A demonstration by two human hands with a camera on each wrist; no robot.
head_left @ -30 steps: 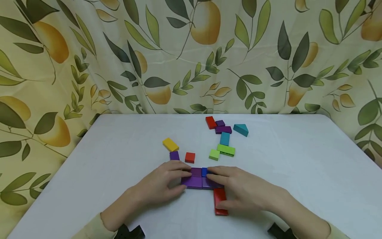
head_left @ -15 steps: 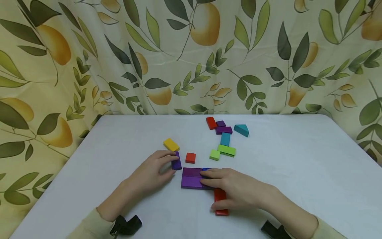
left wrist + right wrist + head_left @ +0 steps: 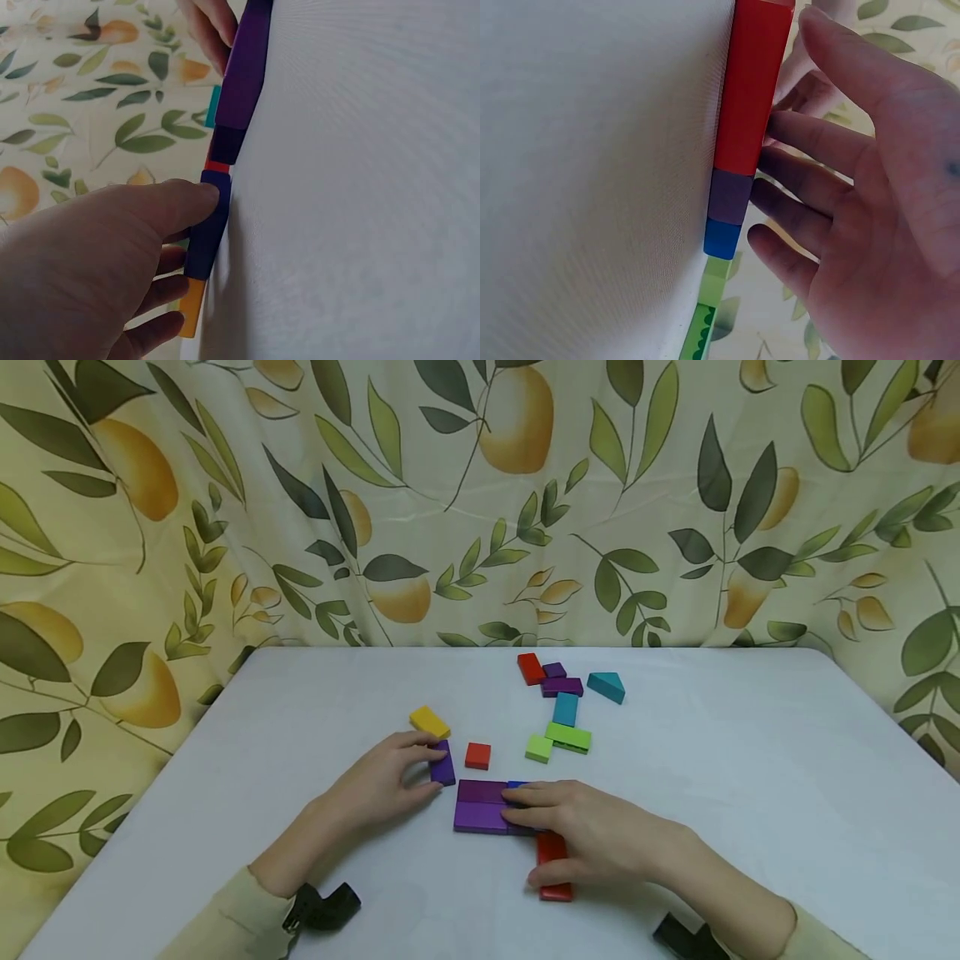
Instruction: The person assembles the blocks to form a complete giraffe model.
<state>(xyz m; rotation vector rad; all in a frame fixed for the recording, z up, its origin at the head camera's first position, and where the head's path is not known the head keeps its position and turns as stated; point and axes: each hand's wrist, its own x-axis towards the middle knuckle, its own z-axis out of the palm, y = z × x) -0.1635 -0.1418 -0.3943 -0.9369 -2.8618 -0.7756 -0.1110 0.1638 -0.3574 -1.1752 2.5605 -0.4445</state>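
My left hand [image 3: 378, 779] pinches a dark purple oblong block [image 3: 445, 768] lying on the table, its thumb [image 3: 199, 196] on the near end. Just to the right lies a joined group of flat purple blocks [image 3: 480, 817], with a blue block [image 3: 516, 784] at its back, mostly under fingers. Across the right part of this group my right hand [image 3: 600, 831] lies with fingers extended, fingertips at the purple and blue blocks. Its thumb is over a long red block [image 3: 553, 850], which touches the group's front right. The palm hides some of the blocks.
A yellow block [image 3: 430, 722] sits behind the left hand, and a small red block [image 3: 477, 756] behind the group. Farther back are green blocks [image 3: 568, 737], a teal block [image 3: 566, 709], a teal triangle [image 3: 606, 687] and more purple and red ones. A patterned curtain [image 3: 480, 527] hangs behind the table.
My left hand has left the joined group, moved left and back, and taken hold of the dark purple block. The right hand has slid slightly left over the group.
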